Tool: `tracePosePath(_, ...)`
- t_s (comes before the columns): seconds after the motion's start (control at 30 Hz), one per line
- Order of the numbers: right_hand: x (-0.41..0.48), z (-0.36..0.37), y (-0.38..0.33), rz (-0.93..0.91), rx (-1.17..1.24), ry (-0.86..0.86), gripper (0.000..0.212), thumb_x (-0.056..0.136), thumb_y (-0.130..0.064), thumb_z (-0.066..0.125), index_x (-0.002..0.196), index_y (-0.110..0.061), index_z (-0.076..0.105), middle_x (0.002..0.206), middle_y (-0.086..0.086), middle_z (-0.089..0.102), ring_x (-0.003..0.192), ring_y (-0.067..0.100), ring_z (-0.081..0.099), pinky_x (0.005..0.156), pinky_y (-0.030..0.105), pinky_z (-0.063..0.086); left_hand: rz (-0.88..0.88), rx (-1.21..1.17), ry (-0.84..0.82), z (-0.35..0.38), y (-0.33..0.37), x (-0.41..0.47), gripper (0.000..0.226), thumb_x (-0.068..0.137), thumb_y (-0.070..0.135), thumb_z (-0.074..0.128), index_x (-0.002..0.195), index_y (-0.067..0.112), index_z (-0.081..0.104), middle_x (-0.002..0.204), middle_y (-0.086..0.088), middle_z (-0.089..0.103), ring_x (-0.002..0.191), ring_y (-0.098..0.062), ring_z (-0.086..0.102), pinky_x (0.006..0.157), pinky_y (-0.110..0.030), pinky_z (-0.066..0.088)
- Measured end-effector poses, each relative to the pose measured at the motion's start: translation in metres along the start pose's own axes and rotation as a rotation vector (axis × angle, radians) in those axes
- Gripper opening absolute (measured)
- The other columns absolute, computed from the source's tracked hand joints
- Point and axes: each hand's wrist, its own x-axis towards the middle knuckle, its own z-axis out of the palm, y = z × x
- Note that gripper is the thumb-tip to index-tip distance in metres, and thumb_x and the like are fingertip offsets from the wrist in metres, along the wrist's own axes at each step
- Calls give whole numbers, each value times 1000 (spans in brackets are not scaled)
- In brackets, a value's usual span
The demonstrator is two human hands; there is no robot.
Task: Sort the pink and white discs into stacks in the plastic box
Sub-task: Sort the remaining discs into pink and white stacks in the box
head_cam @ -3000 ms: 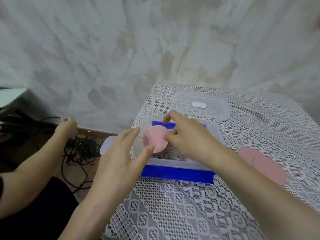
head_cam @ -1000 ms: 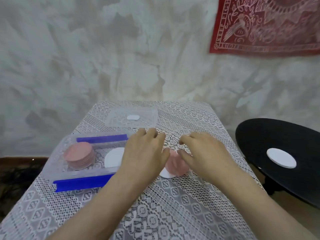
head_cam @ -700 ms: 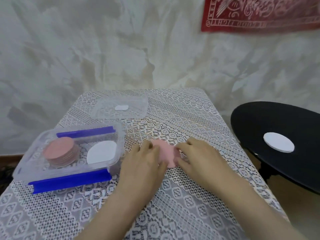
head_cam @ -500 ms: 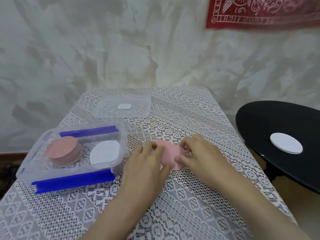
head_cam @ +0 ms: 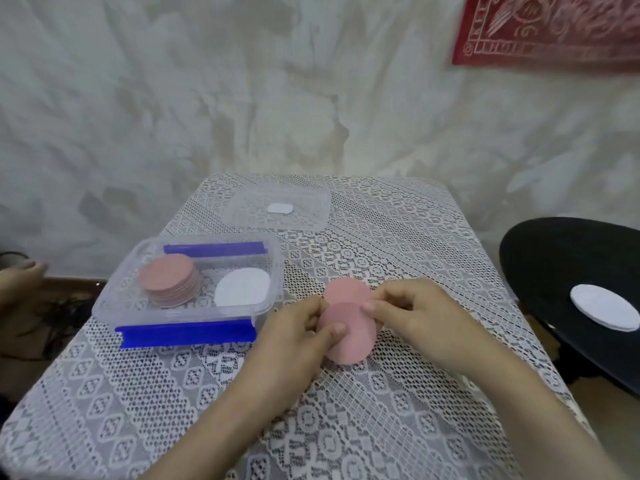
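Pinching two overlapping pink discs (head_cam: 349, 334) between both hands, left (head_cam: 294, 344) and right (head_cam: 415, 317), on the bench (head_cam: 398, 244).
Plastic box (head_cam: 187, 289) left; red hanging (head_cam: 547, 26), writing blurred, unreadable.

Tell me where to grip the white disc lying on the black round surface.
Pinch the white disc at its near rim, coming from the right hand's side. It lies flat and thin on the black surface, so only the edge probably offers purchase.

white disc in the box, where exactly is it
In the head view the white disc lies in the right half of the plastic box, beside the pink stack.
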Motion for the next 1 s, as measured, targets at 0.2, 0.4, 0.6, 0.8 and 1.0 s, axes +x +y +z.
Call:
tracePosePath(0.2,21,8,0,49,-436,159,33,91,-55,64,114,-32,69,90,-13,65,77,8,63,72,35,52,4,177,80,-5,-15,-9,19,97,37,59,81,28,57,75,12,64,67,-5,59,69,-34,51)
tracePosePath(0.4,40,15,1,113,-592,93,47,80,-67,70,112,-34,63,105,-12,55,95,15,60,82,37,50,-1,197,81,-12,-17,-3,14,99,38,53,91,29,62,85,14,67,82,0,59,80,-31,53)
tracePosePath(0.6,42,16,2,107,-401,157,30,88,-39,75,92,-27,48,83,-8,61,74,12,56,62,33,41,33,254,50,-12,-17,-2,12,99,39,53,93,31,59,85,10,66,80,-6,60,78,-41,53)
tracePosePath(0.8,33,11,15,43,-294,199,26,99,-29,60,81,-10,54,76,10,62,67,27,53,61,36,37,71,271,47,-11,-15,-7,11,101,35,49,96,31,58,73,8,63,70,-11,60,72,-42,52)
tracePosePath(1.0,6,2,9,69,11,140,26,104,-22,53,85,-6,62,65,3,55,53,10,48,56,27,41,52,218,57,-11,-12,-14,19,105,30,41,95,27,57,64,0,63,59,-13,62,63,-42,53)
